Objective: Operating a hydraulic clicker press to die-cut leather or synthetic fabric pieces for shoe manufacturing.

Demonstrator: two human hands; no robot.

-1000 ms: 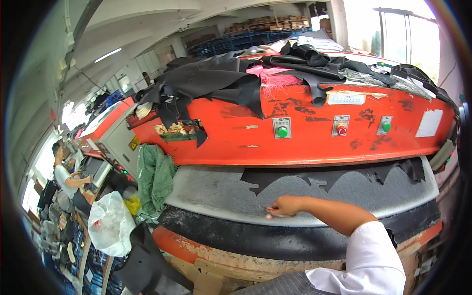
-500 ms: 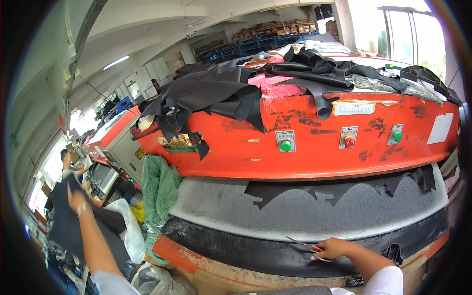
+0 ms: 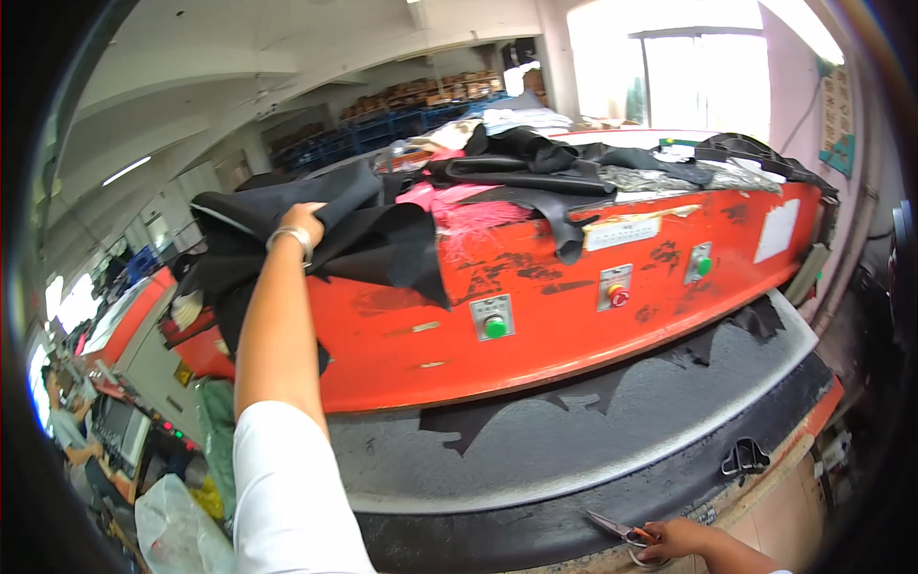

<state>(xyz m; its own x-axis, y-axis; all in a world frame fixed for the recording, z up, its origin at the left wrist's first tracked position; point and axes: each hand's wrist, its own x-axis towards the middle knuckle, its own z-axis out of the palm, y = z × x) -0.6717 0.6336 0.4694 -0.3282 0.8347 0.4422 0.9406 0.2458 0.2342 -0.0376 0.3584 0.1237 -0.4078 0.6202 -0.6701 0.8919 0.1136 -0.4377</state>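
Note:
My left hand reaches up to the top of the red machine, its fingers closed on a black leather sheet. The sheet lies over a heap of other black leather pieces that droop down the machine's front. Low on the right, my right hand grips a pair of scissors by the handles. Their blades point up and left, slightly parted, above the black front edge of the machine bed.
The red machine carries a red button and green buttons. Beneath it, ragged black leather lies on a grey pad. A metal cutting die sits on the front edge. A clear plastic bag stands lower left.
My left hand has swung from the far left up to the machine top, bringing the leather sheet onto the heap. The scissors stay in my right hand. The view has turned right.

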